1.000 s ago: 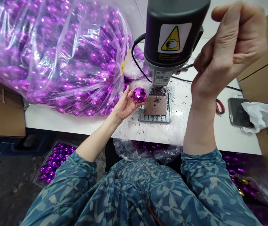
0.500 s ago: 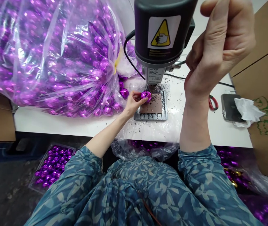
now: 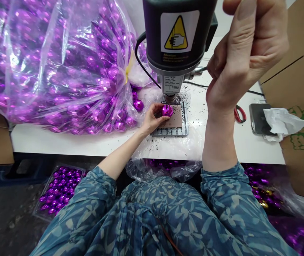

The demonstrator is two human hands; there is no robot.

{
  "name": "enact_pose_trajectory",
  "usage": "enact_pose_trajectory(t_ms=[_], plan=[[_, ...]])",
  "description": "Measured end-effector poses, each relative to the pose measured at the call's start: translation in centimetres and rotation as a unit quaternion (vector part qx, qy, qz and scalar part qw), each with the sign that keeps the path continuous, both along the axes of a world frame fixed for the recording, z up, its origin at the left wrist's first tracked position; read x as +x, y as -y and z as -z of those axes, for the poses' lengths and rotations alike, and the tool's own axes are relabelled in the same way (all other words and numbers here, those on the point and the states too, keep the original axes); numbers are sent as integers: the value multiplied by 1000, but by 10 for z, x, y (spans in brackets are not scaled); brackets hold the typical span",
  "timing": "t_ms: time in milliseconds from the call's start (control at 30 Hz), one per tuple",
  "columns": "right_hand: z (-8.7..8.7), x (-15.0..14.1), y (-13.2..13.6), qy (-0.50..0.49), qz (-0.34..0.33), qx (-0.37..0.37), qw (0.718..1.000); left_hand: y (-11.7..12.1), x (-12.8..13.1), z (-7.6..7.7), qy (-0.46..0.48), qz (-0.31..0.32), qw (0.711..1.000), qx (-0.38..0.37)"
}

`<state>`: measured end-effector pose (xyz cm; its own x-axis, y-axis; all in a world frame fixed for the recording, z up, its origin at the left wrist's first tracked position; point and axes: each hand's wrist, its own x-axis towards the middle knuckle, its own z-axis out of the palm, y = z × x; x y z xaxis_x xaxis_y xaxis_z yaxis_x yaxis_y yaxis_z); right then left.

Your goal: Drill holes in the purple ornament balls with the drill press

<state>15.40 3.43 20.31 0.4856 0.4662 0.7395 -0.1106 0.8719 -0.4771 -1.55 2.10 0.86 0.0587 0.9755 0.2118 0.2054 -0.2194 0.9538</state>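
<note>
My left hand (image 3: 153,119) pinches a shiny purple faceted ball (image 3: 167,110) between thumb and fingers. The ball is just above or on a brown board (image 3: 177,119), right below the chuck of a black drill press (image 3: 177,39); I cannot tell if they touch. Under the board is a slotted metal base (image 3: 169,132), strewn with dark shavings. Raised at the upper right, my right hand (image 3: 248,53) is closed around the end of the press's metal lever (image 3: 200,70); the grip itself is hidden by the fingers.
A large clear bag (image 3: 61,71) of purple balls fills the left of the white table (image 3: 61,142), with a loose ball (image 3: 138,105) by its mouth. At right are red-handled scissors (image 3: 239,114), a dark phone-like object (image 3: 257,119), crumpled tissue (image 3: 281,122) and a cardboard box (image 3: 301,160).
My left hand has shifted the ball slightly right, closer under the chuck, and the ball looks turned. My right hand keeps its grip on the lever. The whole view has shifted a little.
</note>
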Motion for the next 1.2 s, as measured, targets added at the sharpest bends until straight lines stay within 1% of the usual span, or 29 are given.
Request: enact_pose_trajectory(t_ms=[100,167,267,333,400,533,700,833,1000,1100,1200], plan=[[0,1,2,18,22,-29,999,3,0,3,-66,16,997,42],[0,3,3,33,33,-48,998,3,2,8,-85,36,994,64],[2,5,0,41,32,-42,998,0,6,19,-66,59,993,79],[4,5,-3,40,36,-29,998,-1,8,24,-47,58,994,80],[6,5,-4,49,36,-23,998,-1,10,27,-36,52,995,77],[15,8,1,65,16,4,998,1,10,24,-22,54,996,68],[28,8,12,64,38,21,997,2,10,22,-17,59,996,65],[34,7,16,60,40,34,997,2,10,22,-14,60,996,69],[43,6,12,40,27,77,996,2,10,22,-21,59,996,67],[50,6,6,46,48,107,992,1,9,24,-26,63,995,68],[62,9,-3,55,65,141,986,0,8,25,-29,69,995,71]])
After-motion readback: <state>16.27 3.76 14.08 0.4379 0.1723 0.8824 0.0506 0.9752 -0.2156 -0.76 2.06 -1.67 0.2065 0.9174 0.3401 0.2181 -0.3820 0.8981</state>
